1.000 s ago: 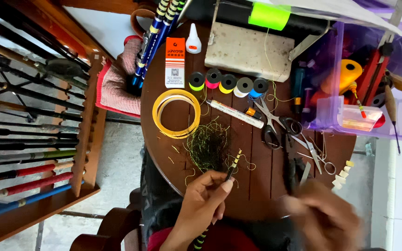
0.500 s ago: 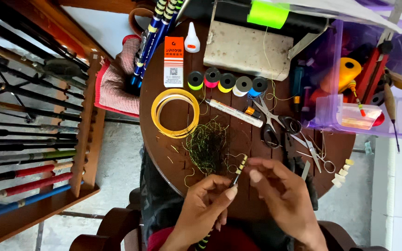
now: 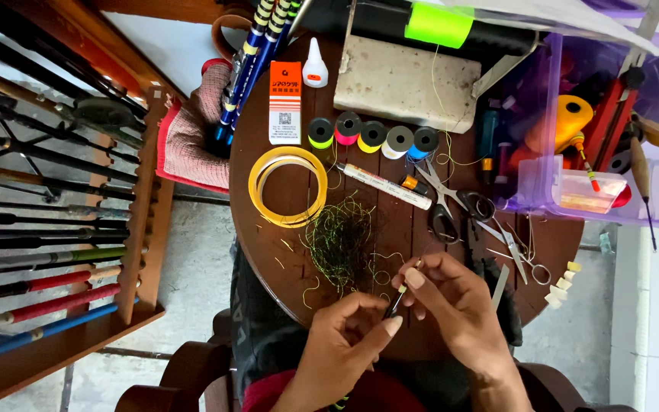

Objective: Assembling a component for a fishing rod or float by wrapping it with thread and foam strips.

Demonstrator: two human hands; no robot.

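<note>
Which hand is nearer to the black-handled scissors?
Right. The right hand lies just below the scissors; the left hand is farther, down to their left.

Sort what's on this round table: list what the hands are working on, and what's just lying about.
In hand:
- thin dark rod tip, pinched by left hand and right hand
- tangle of green thread just beyond it

Lying about:
- row of thread spools
- yellow coil
- scissors
- white pen
- glue bottle
- purple box
</note>
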